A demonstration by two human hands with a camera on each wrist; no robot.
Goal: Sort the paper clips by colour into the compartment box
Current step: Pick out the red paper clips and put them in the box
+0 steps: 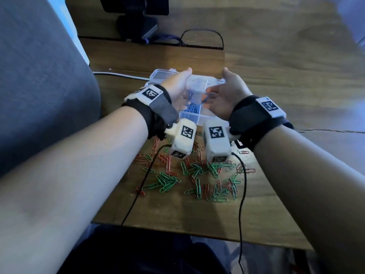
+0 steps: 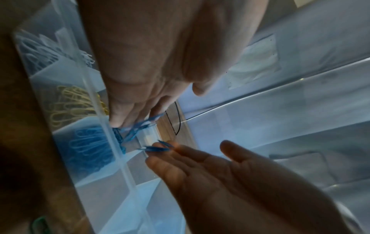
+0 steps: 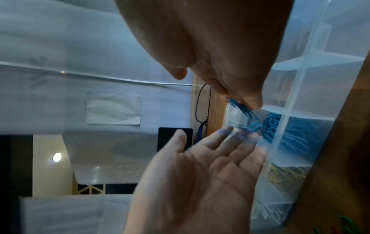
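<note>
A clear compartment box (image 1: 190,120) sits on the wooden table beyond a scatter of red and green paper clips (image 1: 197,171). Both hands hover over it, palms facing each other and fingers straight. Blue clips (image 2: 138,128) slide off my left hand's (image 1: 178,89) fingertips toward the blue clip compartment (image 2: 90,147). Some blue clips (image 3: 241,108) also hang at my right hand's (image 1: 221,95) fingertips, with the thumb held apart. Yellow clips (image 2: 70,104) and white clips (image 2: 40,49) fill the neighbouring compartments. My hands hide most of the box in the head view.
Black cables (image 1: 138,194) run from the wrist cameras across the loose clips and over the table's front edge (image 1: 197,236). Spectacles (image 1: 201,39) and a monitor stand (image 1: 138,22) lie behind the box. A grey upholstered surface (image 1: 39,76) borders the left.
</note>
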